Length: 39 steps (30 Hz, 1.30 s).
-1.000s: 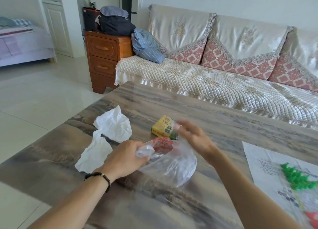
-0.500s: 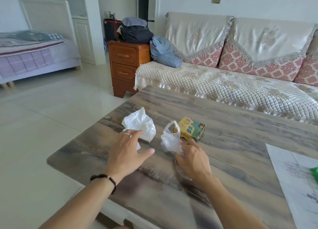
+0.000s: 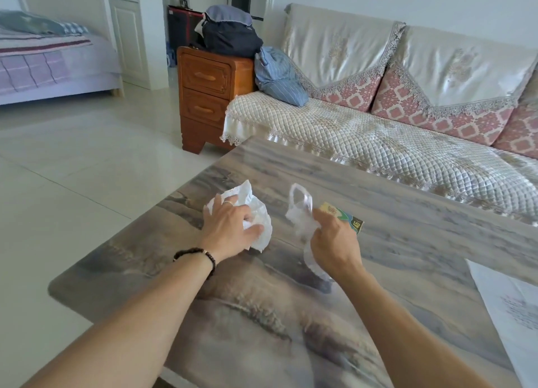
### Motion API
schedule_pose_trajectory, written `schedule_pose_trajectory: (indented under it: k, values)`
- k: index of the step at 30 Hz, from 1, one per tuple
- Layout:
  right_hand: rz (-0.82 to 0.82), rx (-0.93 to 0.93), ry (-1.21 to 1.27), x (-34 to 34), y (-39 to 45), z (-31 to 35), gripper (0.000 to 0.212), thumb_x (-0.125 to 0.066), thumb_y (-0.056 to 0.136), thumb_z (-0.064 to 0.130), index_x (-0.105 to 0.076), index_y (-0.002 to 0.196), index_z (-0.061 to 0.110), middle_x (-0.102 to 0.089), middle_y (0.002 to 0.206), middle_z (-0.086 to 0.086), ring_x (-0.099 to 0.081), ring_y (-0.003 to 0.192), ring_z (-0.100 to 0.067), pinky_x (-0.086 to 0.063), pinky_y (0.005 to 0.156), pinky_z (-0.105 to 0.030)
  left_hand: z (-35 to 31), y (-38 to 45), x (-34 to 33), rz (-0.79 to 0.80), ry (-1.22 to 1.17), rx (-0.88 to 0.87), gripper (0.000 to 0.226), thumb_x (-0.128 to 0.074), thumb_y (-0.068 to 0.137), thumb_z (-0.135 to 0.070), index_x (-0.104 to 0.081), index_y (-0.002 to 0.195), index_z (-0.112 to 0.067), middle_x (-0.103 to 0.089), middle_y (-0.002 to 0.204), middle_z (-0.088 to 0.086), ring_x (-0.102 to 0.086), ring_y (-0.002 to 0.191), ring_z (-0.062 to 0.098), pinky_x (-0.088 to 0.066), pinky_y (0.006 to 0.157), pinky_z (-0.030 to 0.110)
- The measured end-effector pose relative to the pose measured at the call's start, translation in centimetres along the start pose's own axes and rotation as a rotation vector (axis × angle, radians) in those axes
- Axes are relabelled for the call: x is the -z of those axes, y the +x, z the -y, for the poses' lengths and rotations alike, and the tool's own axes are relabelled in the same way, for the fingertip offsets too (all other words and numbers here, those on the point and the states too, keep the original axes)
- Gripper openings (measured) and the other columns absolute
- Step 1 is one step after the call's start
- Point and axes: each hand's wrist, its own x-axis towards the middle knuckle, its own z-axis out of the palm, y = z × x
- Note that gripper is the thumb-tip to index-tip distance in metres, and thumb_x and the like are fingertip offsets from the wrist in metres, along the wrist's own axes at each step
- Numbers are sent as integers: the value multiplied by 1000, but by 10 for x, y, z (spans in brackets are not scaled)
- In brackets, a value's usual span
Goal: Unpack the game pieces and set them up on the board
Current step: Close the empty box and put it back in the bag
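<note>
A clear plastic bag (image 3: 302, 221) is held up in the right hand (image 3: 334, 242), pinched between the curled fingers, with its looped handle standing above the hand and its lower part hanging down under the wrist to the table (image 3: 291, 315); whether game pieces are inside it cannot be told. Just behind the right hand, a small yellow and green box (image 3: 346, 217) is lying flat on the table, partly hidden by the fingers. To the left of the bag, a crumpled white paper (image 3: 256, 213) is lying near the far left corner of the table, and it is covered by the left hand (image 3: 230, 227), whose fingers are spread over it and bent a little into it, the thumb pressing on its near side. A ring is seen on one finger of this hand and a dark bead bracelet (image 3: 198, 256) on its wrist. At the right edge of the table, a white printed sheet (image 3: 506, 306) is partly seen. Behind the table a sofa (image 3: 378, 131) with a quilted cover is placed, and beside it a wooden drawer cabinet (image 3: 209, 96) with a dark backpack (image 3: 230, 32) on top.
</note>
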Motion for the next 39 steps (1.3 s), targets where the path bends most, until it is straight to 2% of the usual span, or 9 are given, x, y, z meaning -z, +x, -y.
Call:
schedule_pose_trajectory:
  k: [2, 6, 12, 15, 17, 22, 26, 34, 39]
  values:
    - [-11, -22, 12, 1, 3, -6, 43, -39, 81, 0, -71, 99, 22, -64, 81, -11, -61, 80, -38, -50, 66, -35, -3, 9, -14, -21, 99, -40, 36, -60, 81, -40, -39, 60, -19, -61, 89, 0, -58, 97, 27, -40, 74, 35]
    - [-48, -87, 54, 5, 2, -21, 34, -42, 83, 4, -73, 89, 17, -67, 80, -12, -59, 74, -35, -50, 65, -34, -12, 9, -33, -152, 48, -101, 23, -58, 90, -27, -39, 78, -21, -58, 81, 2, -56, 84, 29, -27, 60, 33]
    - [-92, -239, 191, 46, -33, -41, 24, -34, 75, 3, -35, 53, 12, -38, 52, -1, -31, 52, -21, -26, 45, -30, -67, -19, -28, -73, -261, -94, 30, -58, 88, -20, -55, 118, -20, -59, 104, -3, -56, 94, 24, -45, 74, 34]
    - [-160, -295, 227, 90, -61, -56, 23, -34, 75, 2, -36, 55, 12, -34, 51, 2, -26, 50, -16, -23, 41, -29, -123, -41, -23, -82, -382, -183, 4, -64, 84, -20, -68, 83, -20, -66, 75, -5, -58, 71, 19, -41, 58, 22]
    - [-216, -343, 250, 125, -88, -75, 25, -33, 75, 0, -39, 54, 12, -35, 51, 3, -29, 49, -16, -23, 40, -27, -170, -60, -23, -19, -456, -249, 20, -68, 81, -22, -60, 62, -22, -55, 57, -9, -48, 57, 10, -32, 48, 17]
    - [-354, -564, 323, 217, -174, -147, 30, -34, 76, -2, -45, 53, 14, -41, 50, 4, -38, 45, -15, -28, 39, -19, -301, -116, -47, 248, -607, -361, 33, -71, 79, -31, -51, 56, -19, -48, 47, -13, -43, 50, 6, -29, 45, 19]
    - [-491, -749, 343, 283, -275, -212, 30, -35, 78, 0, -44, 55, 16, -40, 52, 3, -38, 49, -17, -31, 46, -21, -399, -178, -93, 584, -685, -415, 25, -71, 82, -37, -67, 90, -14, -71, 94, 0, -66, 90, 28, -50, 74, 33]
    - [-782, -1228, 366, 350, -535, -287, 52, -52, 85, 58, -67, 55, 19, -57, 48, 6, -53, 46, -11, -41, 47, -22, -545, -376, -192, 1224, -641, -532, 33, -72, 73, -43, -64, 75, -11, -66, 71, 7, -60, 59, 21, -47, 55, 32]
    - [-803, -1555, 303, 321, -694, -316, 33, -57, 84, 32, -52, 61, 9, -42, 57, -2, -40, 54, -20, -32, 56, -30, -576, -505, -268, 1501, -473, -528, 26, -70, 81, -38, -58, 83, -15, -54, 75, -4, -58, 60, 12, -48, 46, 23]
